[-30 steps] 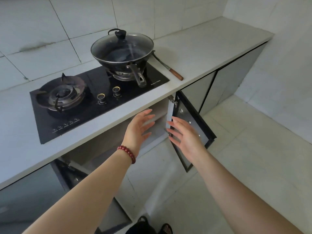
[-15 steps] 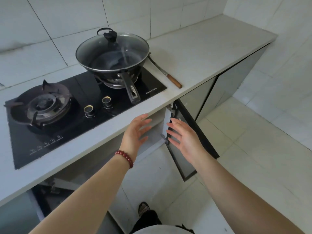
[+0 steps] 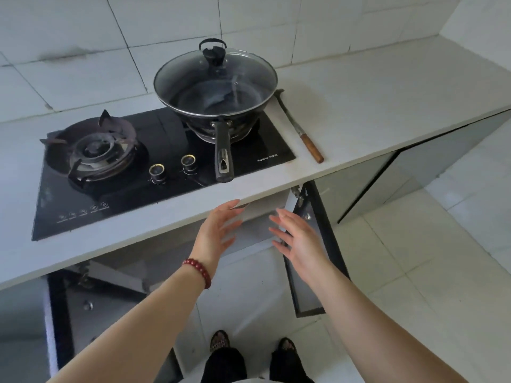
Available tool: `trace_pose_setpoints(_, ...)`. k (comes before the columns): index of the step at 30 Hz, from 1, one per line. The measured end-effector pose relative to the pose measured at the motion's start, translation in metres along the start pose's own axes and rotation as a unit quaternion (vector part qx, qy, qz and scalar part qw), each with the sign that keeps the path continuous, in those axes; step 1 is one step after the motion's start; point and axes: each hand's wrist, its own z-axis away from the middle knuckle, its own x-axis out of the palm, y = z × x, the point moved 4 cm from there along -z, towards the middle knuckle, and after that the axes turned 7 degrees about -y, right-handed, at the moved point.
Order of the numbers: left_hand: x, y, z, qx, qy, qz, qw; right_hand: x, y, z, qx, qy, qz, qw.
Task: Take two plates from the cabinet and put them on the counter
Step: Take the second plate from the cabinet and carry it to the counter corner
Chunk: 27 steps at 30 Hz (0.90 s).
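Observation:
Below the white counter [image 3: 373, 100] the cabinet [image 3: 260, 217] stands with both doors swung out: the right door [image 3: 312, 244] and the left door [image 3: 91, 308]. My left hand [image 3: 218, 233], with a red bead bracelet on the wrist, and my right hand [image 3: 298, 239] reach toward the cabinet opening just under the counter's front edge. Both hands are empty, palms facing each other, fingers spread. The counter hides the inside of the cabinet, and no plates are in view.
A black gas hob [image 3: 154, 161] is set into the counter. A lidded wok [image 3: 215, 87] sits on its right burner, handle pointing toward me. A spatula with a wooden handle [image 3: 301, 128] lies right of the hob. My feet [image 3: 221, 341] stand on the tiled floor.
My view has risen and tilted down, so my feet show. Both hands have stayed open at the cabinet opening, close under the counter edge.

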Motion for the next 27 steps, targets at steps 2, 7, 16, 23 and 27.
trace_pose_setpoints(2, 0.007, -0.011, 0.003, -0.002, 0.021, 0.019, 1.0, -0.01, 0.0, -0.004, 0.011, -0.018, 0.012, 1.0)
trace_pose_setpoints(7, 0.01, -0.032, -0.002, 0.001, 0.059, 0.037, 0.998, -0.032, 0.01, -0.019, 0.02, -0.033, 0.013, 0.999)
trace_pose_setpoints(16, -0.013, -0.086, -0.036, 0.016, 0.073, 0.011, 0.997, -0.033, 0.066, -0.068, 0.027, -0.02, -0.001, 0.999)
trace_pose_setpoints(23, -0.04, -0.129, -0.113, 0.038, 0.068, 0.023, 0.997, -0.035, 0.117, -0.143, -0.019, -0.019, -0.062, 0.998)
trace_pose_setpoints(27, -0.059, -0.164, -0.157, 0.068, 0.068, 0.031, 0.995, -0.046, 0.157, -0.192, -0.036, -0.01, -0.079, 0.996)
